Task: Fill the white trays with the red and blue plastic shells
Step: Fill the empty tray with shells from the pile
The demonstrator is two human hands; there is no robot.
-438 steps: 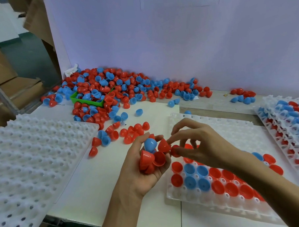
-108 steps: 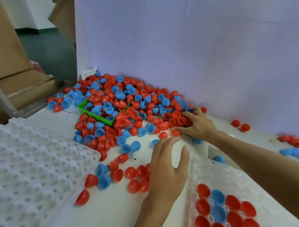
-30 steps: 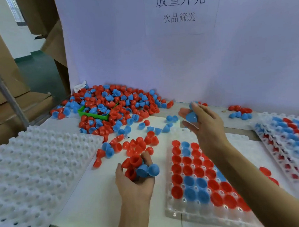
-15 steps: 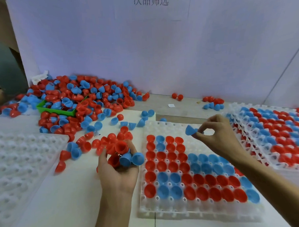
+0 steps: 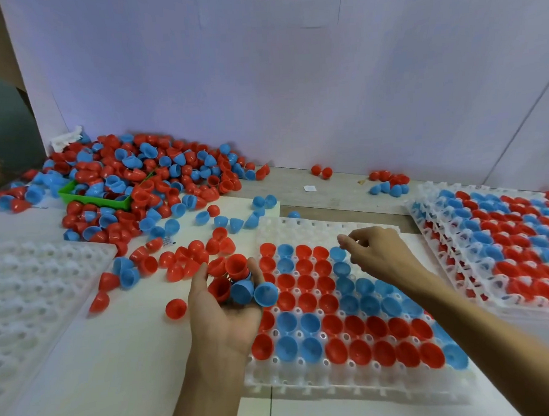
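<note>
Several red and blue shells (image 5: 238, 283) sit bunched in the left hand (image 5: 222, 314), whose fingers curl up around them, just beside the near-left edge of the white tray (image 5: 363, 389) being filled. The right hand (image 5: 376, 255) hovers over the far part of that tray, fingers loosely bent; it appears to hold nothing, with a blue shell (image 5: 337, 253) seated in a pocket just below its fingertips.

These shells look like thin, hollow plastic cups: very light, stiff, smooth enough to slip or roll. My judgement is that a two-finger pinch on the rim, open side up, suits them best, with little pressing needed to seat one.

Half a second ago the right hand pinched a blue shell in the air above the tray's far rows; now that pinch is gone and a blue shell fills the pocket beneath it. The left hand's bundle looks unchanged.

Beyond the left hand lies the loose pile (image 5: 146, 178) around a green bin (image 5: 93, 198); to the right of the right hand stand filled trays (image 5: 501, 238); an empty tray (image 5: 28, 291) lies left on the worktop (image 5: 116, 356).
</note>
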